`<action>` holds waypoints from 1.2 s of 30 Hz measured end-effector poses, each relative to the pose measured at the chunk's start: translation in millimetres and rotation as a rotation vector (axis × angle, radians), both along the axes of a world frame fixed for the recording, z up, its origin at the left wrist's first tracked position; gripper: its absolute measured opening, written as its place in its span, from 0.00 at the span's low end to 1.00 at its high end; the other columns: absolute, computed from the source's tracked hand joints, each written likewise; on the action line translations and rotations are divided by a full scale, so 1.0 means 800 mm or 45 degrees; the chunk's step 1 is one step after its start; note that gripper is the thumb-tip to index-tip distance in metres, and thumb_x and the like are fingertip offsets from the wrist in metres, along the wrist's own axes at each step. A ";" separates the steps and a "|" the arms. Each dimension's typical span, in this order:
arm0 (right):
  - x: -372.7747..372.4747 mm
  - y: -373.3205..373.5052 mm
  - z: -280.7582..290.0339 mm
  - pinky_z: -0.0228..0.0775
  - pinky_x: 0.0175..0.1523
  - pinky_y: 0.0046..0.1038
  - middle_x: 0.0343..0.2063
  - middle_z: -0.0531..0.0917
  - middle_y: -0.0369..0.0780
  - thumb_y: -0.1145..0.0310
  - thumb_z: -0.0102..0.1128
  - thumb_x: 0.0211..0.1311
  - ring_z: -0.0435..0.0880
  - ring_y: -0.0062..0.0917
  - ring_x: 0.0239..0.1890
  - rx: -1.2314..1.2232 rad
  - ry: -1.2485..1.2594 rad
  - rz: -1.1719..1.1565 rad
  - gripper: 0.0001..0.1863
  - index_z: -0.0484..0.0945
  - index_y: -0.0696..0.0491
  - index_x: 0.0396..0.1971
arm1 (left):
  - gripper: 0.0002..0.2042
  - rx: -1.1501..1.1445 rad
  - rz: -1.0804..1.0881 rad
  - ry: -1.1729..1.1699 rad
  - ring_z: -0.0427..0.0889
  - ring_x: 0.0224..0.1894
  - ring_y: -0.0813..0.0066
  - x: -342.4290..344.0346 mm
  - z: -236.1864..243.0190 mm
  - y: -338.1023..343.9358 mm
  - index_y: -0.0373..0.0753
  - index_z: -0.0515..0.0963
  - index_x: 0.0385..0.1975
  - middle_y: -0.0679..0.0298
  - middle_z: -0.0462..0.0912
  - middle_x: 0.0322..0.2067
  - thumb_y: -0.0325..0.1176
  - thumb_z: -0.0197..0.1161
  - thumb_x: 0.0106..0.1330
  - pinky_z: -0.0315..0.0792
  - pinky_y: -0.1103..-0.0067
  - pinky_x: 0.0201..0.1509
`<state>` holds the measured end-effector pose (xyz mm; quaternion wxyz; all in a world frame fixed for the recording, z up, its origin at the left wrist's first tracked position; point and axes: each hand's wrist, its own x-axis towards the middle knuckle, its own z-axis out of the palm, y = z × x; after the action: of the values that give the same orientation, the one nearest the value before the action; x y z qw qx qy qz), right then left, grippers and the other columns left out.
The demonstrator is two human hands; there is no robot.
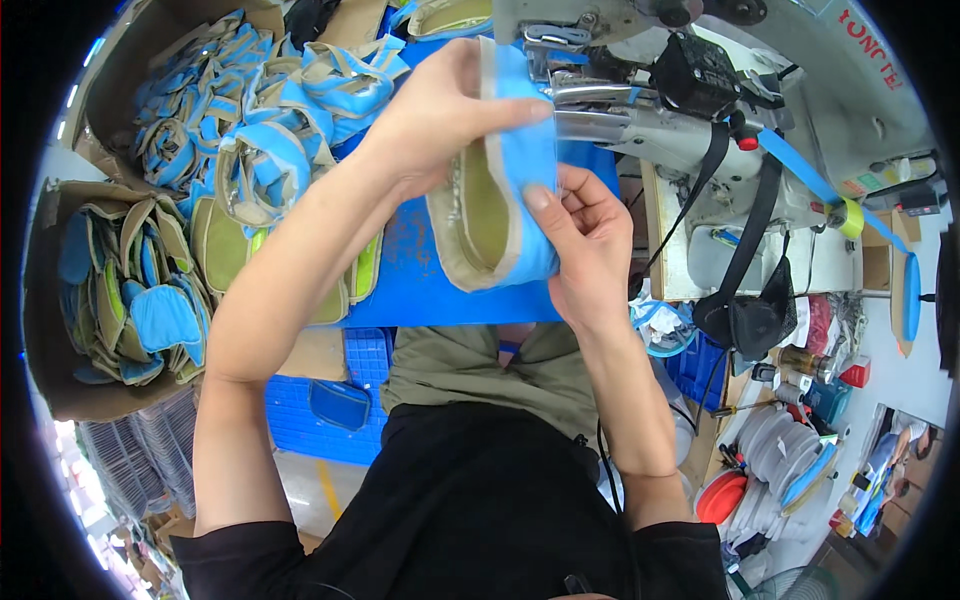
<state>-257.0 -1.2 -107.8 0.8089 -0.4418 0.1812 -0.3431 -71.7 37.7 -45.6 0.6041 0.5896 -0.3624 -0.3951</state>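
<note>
Both hands hold a fabric case piece (524,215), with a blue side band, an olive-green inner panel and beige edging, above the blue table (405,270). My left hand (430,120) grips its upper end, thumb across the blue band and the other fingers mostly hidden behind. My right hand (592,240) pinches the blue band at its right side, thumb in front and fingers curled. Just beyond the piece is the metal front of a sewing machine (600,118). Motion blurs the top of the piece slightly.
At the far left, a carton (115,110) overflows with blue-and-beige fabric bands (265,110). Nearer, another carton (60,370) holds olive and blue oval panels (165,318). Green panels (222,245) lie on the table's left. A blue tape (800,170) runs to the machine; spools (775,450) stand right.
</note>
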 end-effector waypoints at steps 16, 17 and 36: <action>-0.048 -0.101 0.032 0.72 0.38 0.20 0.31 0.85 0.37 0.62 0.62 0.76 0.81 0.16 0.31 -0.472 -0.014 -0.690 0.13 0.81 0.58 0.39 | 0.29 0.029 -0.050 0.169 0.88 0.46 0.73 -0.013 0.001 0.017 0.33 0.69 0.62 0.60 0.87 0.46 0.29 0.75 0.63 0.81 0.74 0.51; -0.049 -0.120 0.032 0.72 0.38 0.19 0.31 0.85 0.37 0.62 0.64 0.76 0.81 0.16 0.29 -0.548 -0.030 -0.677 0.13 0.81 0.58 0.38 | 0.29 0.027 -0.062 0.186 0.88 0.45 0.74 -0.011 0.000 0.018 0.34 0.69 0.63 0.61 0.87 0.46 0.29 0.75 0.64 0.82 0.75 0.51; 0.021 -0.025 0.024 0.80 0.41 0.21 0.37 0.89 0.42 0.73 0.70 0.67 0.87 0.18 0.36 -0.022 0.074 0.003 0.13 0.84 0.63 0.47 | 0.14 0.054 -0.002 0.235 0.87 0.43 0.76 -0.004 0.007 0.006 0.35 0.75 0.52 0.62 0.85 0.44 0.30 0.65 0.70 0.83 0.77 0.49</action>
<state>-239.9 -21.3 -88.5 0.7998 -0.4587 0.2011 -0.3308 -74.8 42.3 -39.6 0.6219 0.5631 -0.2971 -0.4560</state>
